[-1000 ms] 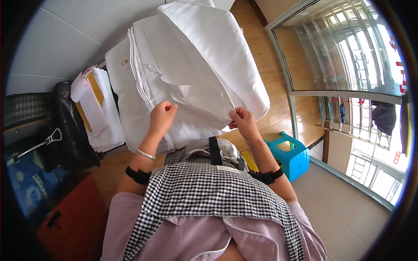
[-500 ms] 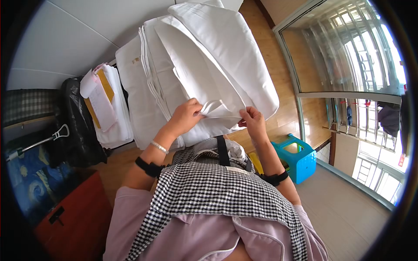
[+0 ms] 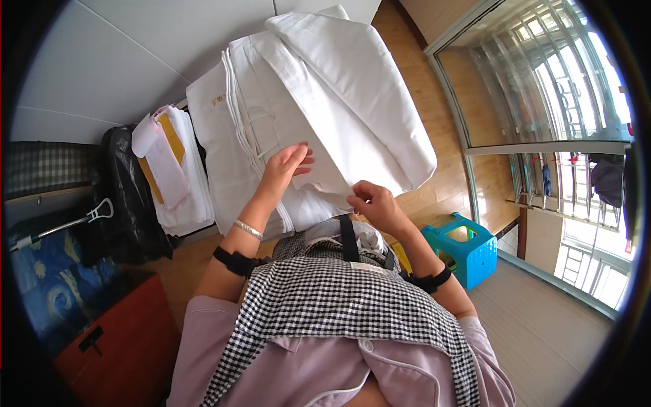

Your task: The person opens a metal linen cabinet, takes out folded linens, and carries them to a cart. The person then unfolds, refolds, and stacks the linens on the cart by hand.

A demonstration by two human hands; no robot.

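A large white cloth (image 3: 369,102), like a folded sheet, lies in broad layers in front of me on a pile of folded white fabric (image 3: 220,142). Over its near left part is my left hand (image 3: 287,167), open, fingers stretched out and slightly apart, holding nothing. My right hand (image 3: 377,207) is closed at the near edge of the cloth, thumb and fingers pinching the corner of a flap. The fold between my hands lies fairly flat.
Left of the pile are a smaller white stack with pink paper (image 3: 166,169) and a black plastic bag (image 3: 125,197). A metal rod with a loop (image 3: 100,211) juts in at far left, above a red box (image 3: 125,339). A blue stool (image 3: 468,251) stands right, near the glass door (image 3: 468,152).
My left hand has let go of the cloth edge, opened and lifted slightly. The right hand has moved left and toward me with the corner, and the raised flap has flattened.
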